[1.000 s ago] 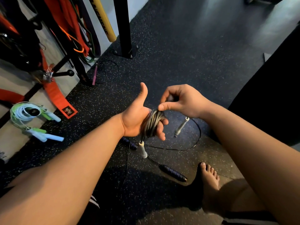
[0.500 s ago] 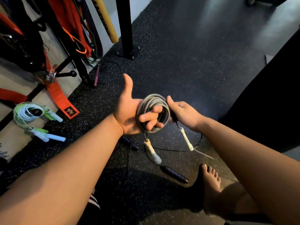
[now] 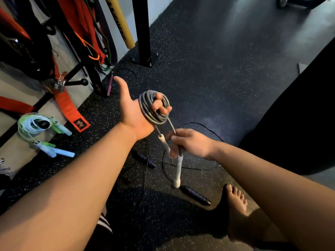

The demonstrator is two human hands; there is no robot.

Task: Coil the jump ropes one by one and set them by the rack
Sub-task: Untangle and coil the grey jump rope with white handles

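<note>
A grey jump rope point(image 3: 154, 109) is wound in several loops around the fingers of my left hand point(image 3: 134, 115), palm up, thumb out. Its two white handles point(image 3: 177, 171) hang below the coil. My right hand point(image 3: 190, 144) grips the rope ends just above those handles. A black thin-cord jump rope point(image 3: 195, 194) with dark handles lies loose on the floor under my hands. Two coiled ropes, light blue and green point(image 3: 38, 127), lie at the left by the rack point(image 3: 79, 57).
A black upright post point(image 3: 141, 31) is bolted to the speckled rubber floor. Orange and red straps point(image 3: 72, 109), bands and a yellow bar hang on the rack. A purple handle point(image 3: 109, 86) lies near the post. My bare foot point(image 3: 235, 201) rests at lower right beside a dark bulky object.
My right hand dropped from beside the coil down to the rope ends above the handles. My left hand rose and opened its thumb; the coil stays on its fingers.
</note>
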